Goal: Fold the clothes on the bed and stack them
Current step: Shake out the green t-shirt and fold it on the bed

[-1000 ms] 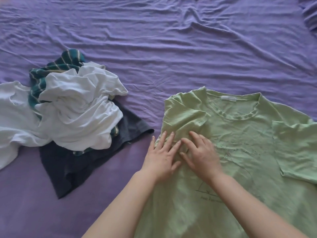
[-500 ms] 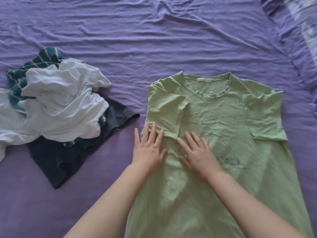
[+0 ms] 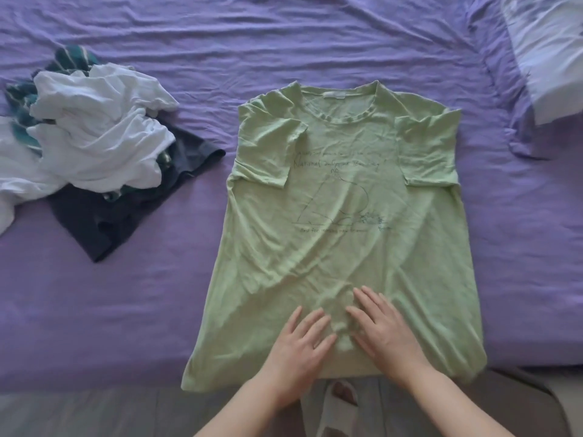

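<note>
A light green T-shirt (image 3: 340, 197) with a line drawing on its chest lies flat, front up, on the purple bed sheet (image 3: 315, 42), both short sleeves folded inward. My left hand (image 3: 299, 345) and my right hand (image 3: 383, 329) press flat, fingers spread, side by side on the shirt's lower part near the hem. To the left lies a loose pile: a crumpled white garment (image 3: 97, 137) on top of a dark navy garment (image 3: 110, 222), with a green striped piece (image 3: 71, 58) behind.
The bed's near edge runs along the bottom, with grey floor (image 3: 94, 411) below it and a slippered foot (image 3: 340, 402) between my arms. A pale pillow (image 3: 549, 48) sits at the top right corner.
Both hands slid down the green shirt from the chest area to just above the hem. The view has tilted so the bed's near edge and the floor show.
</note>
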`<state>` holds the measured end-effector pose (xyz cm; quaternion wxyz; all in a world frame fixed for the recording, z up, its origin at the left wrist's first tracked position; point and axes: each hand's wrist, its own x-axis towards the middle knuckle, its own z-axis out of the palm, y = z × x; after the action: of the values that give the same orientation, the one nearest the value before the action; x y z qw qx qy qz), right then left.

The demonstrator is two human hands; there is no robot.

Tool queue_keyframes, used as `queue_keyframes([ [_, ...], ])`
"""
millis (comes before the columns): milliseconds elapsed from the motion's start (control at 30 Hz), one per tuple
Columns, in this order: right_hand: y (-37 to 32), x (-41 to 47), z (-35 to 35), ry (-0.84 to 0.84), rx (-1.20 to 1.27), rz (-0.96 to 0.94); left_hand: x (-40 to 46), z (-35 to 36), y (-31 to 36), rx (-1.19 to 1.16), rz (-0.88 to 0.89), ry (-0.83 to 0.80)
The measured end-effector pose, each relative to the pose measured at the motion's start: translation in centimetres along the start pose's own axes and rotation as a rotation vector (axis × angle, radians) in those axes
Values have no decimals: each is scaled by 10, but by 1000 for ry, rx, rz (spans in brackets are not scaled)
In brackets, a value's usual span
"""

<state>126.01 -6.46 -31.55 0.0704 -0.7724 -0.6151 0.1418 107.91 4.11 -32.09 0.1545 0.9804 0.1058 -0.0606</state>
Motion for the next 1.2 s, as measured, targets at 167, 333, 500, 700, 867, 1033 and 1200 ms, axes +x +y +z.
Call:
queue_keyframes([
  [167, -8, -54, 21, 47, 57, -115, -26, 30, 26, 61, -55, 82],
  [333, -12, -61, 43, -2, 14, -71, -21, 46, 25, 170, -83, 262],
  [500, -19, -60, 55, 87, 11, -5, -16, 49, 21, 192, -96, 263],
  [700, -15, -58, 55, 254, 43, -34, -16, 37, 19, 101, -104, 377],
  [867, -28, -75, 64, 267, -52, -183, -26, 36, 28, 181, -28, 433],
  [1033, -35, -81, 95, 288, -166, -155, -44, 77, 22, 262, 29, 424],
  [1200, -41, -70, 112, 502, -151, -80, -33, 93, 15, 278, 19, 605],
])
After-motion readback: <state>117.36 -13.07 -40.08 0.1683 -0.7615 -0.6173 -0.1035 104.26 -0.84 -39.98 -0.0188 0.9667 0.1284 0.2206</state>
